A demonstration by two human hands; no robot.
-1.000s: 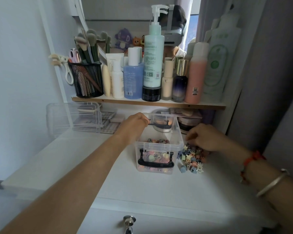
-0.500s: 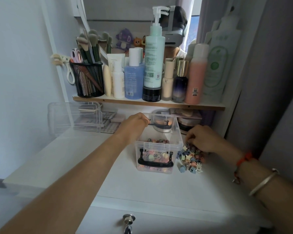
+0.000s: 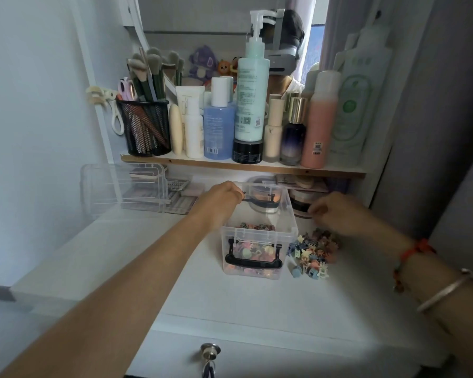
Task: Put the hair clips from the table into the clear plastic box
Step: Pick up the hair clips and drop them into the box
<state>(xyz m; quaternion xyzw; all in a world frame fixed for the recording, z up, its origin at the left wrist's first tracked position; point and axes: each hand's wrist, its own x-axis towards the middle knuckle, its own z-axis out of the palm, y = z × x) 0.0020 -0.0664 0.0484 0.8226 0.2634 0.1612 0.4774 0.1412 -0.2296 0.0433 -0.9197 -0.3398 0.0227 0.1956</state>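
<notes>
Up comes my right hand (image 3: 336,214) off the clips (image 3: 311,255), curled, can't tell if loaded; box (image 3: 257,231) lies just left, left hand (image 3: 223,196) gripping its far rim.

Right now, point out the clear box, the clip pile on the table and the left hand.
clear box (image 3: 257,232): head view, on its front rim.
clip pile (image 3: 313,253): head view, middle of the heap right of the box.
left hand (image 3: 219,199): head view, back of the hand at the box's far left corner.

The shelf (image 3: 241,166) overhangs the rear of the worktop (image 3: 230,301); the clear plastic box (image 3: 258,236) stays open from above.
</notes>
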